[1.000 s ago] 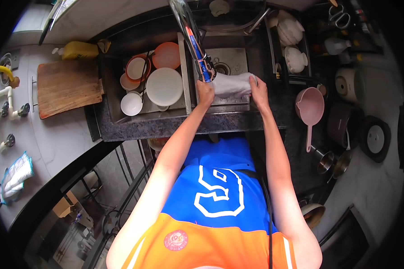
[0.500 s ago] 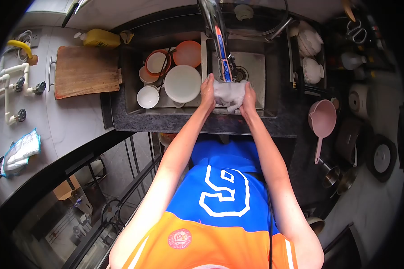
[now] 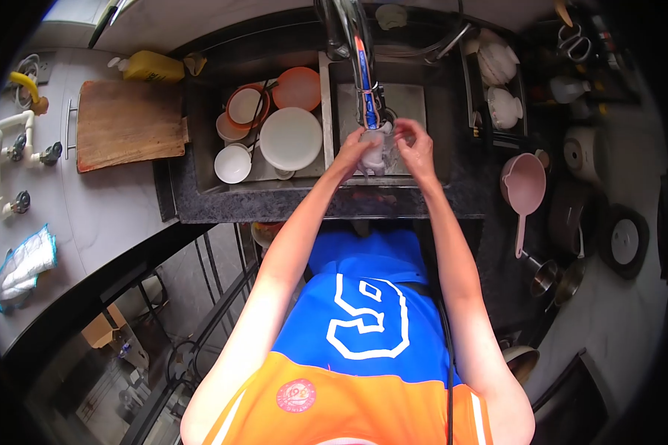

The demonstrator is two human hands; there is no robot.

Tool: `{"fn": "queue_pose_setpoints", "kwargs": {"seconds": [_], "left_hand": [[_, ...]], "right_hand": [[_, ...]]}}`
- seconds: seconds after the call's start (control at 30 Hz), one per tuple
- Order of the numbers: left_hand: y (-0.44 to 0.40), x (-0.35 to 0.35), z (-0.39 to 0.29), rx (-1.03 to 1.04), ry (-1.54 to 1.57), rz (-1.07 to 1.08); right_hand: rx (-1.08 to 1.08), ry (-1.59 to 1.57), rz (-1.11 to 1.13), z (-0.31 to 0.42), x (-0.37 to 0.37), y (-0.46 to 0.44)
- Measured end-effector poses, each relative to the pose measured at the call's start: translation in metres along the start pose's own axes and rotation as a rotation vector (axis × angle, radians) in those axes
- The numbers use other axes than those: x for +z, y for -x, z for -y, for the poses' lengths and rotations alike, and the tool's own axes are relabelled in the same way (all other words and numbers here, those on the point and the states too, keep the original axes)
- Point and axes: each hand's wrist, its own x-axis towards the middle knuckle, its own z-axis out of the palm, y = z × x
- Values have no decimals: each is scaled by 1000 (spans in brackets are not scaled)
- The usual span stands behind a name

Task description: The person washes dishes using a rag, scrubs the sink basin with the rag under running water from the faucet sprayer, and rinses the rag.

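Observation:
A wet white cloth (image 3: 376, 153) hangs bunched below the faucet (image 3: 367, 89) over the right sink basin (image 3: 432, 89). My left hand (image 3: 352, 157) grips the cloth from its left side, thumb and fingers around it. Just to the right of the cloth is my right hand (image 3: 416, 148), its fingers bent and apart, with nothing visible in them. The lower end of the faucet partly covers the top of the cloth.
Left basin: a white plate (image 3: 291, 139), a small white bowl (image 3: 233, 163), orange bowls (image 3: 297, 89) and chopsticks. A wooden cutting board (image 3: 130, 126) and yellow bottle (image 3: 154, 67) stand left. To the right are a rack of white bowls (image 3: 503, 108) and a pink ladle (image 3: 523, 184).
The cloth, earlier spread between both hands, is now gathered in a narrower bunch in my left hand. My right hand has let go of it. The view has shifted slightly.

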Motion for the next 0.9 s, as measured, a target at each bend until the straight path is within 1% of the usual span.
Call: {"fn": "queue_pose_setpoints", "kwargs": {"seconds": [0.07,0.1,0.13,0.17,0.2,0.23,0.27,0.3,0.33,0.37,0.4,0.43,0.47,0.53,0.57,0.6,0.63,0.67,0.7,0.73,0.8,0.83,0.9], "left_hand": [[4,11,-9,-67,-11,12],[1,9,-6,-122,21,63],[0,10,-7,-124,22,72],[-3,12,-8,-143,53,138],[-4,14,-7,-163,85,203],[-6,18,-6,-140,61,162],[-9,16,-3,-139,62,165],[-12,12,-2,-154,-40,97],[-13,9,0,-169,-141,30],[-9,12,-4,-93,-433,-25],[-12,7,4,-93,-433,-19],[-17,-1,15,-18,-625,-34],[-19,-3,19,63,-815,-50],[-21,-3,29,52,-751,-43],[-21,0,41,192,-667,-178],[-22,0,55,328,-577,-314],[-29,-7,80,329,-599,-408],[-28,0,84,332,-595,-419],[-21,8,88,-6,-385,-345],[-16,17,91,-336,-167,-258],[-10,43,85,-506,268,-79],[-7,61,70,-503,270,-78],[-4,93,38,-112,946,65]], "right_hand": [[-271,227,-117,5,-14,-4],[-268,230,-124,6,-16,-4],[-103,101,10,8,-18,-5],[59,-27,144,12,-22,-8],[59,-23,138,18,-28,-11],[181,126,283,25,-34,-16],[303,273,428,28,-40,-21],[199,326,424,28,-41,-23],[201,326,419,30,-44,-23],[170,609,369,41,-44,-23],[139,892,313,48,-43,-23],[85,919,289,42,-41,-22],[86,923,284,46,-37,-18],[103,778,165,54,-29,-8],[80,795,123,51,-28,-8],[78,798,131,52,-25,-4],[103,659,73,54,-22,2],[126,522,16,55,-19,6],[216,389,-10,54,-18,8],[212,393,-1,52,-17,10],[91,334,-210,48,-15,18],[89,337,-209,50,-14,24],[112,120,-274,56,-12,38]]}}
